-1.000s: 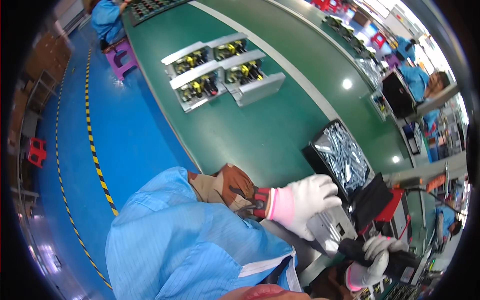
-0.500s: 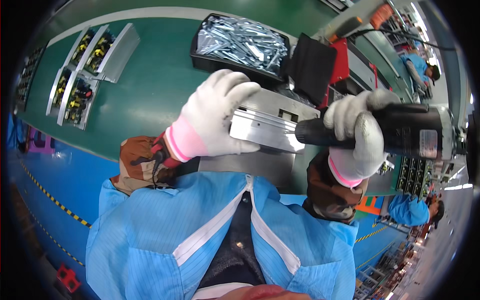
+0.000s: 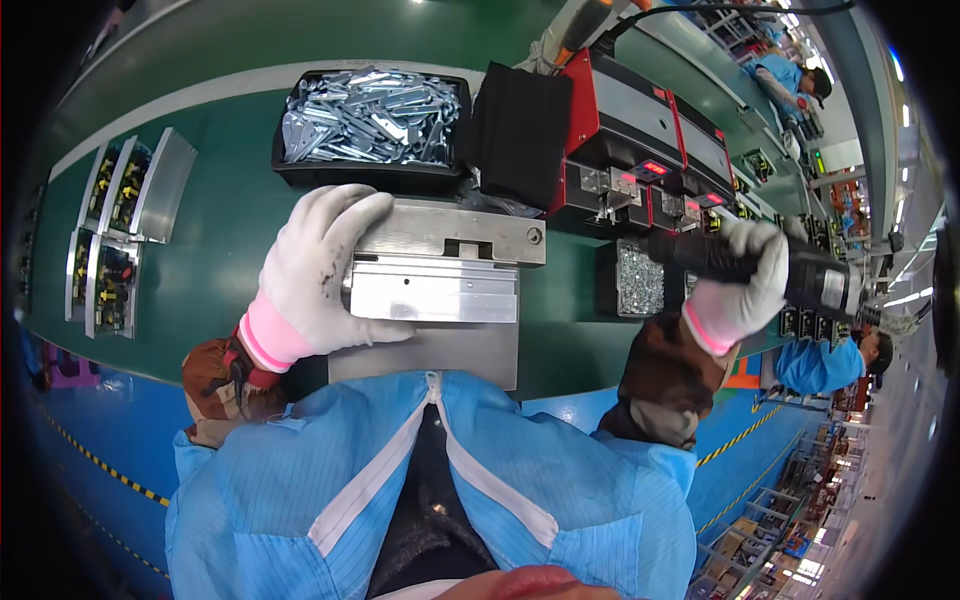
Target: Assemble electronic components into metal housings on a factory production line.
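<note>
My left hand, in a white glove with a pink cuff, grips the left end of a shiny aluminium channel. Its fingers reach over the far side and the thumb lies along the near side. The channel lies against a steel fixture block with a notch and a round hole, above a flat grey plate. Well to the right, my right hand is closed round a black electric screwdriver. The tool points left, its nose over a box of small screws, apart from the channel.
A black bin heaped with metal strips stands beyond the fixture. Beside it are a black cloth and red-and-black screw feeders. Aluminium-framed circuit boards stand at left. Co-workers sit at the right.
The screwdriver in my right hand has come off the channel and moved right, toward the screw box. My left hand still holds the channel. The whole view has shifted, bringing the feeders into sight.
</note>
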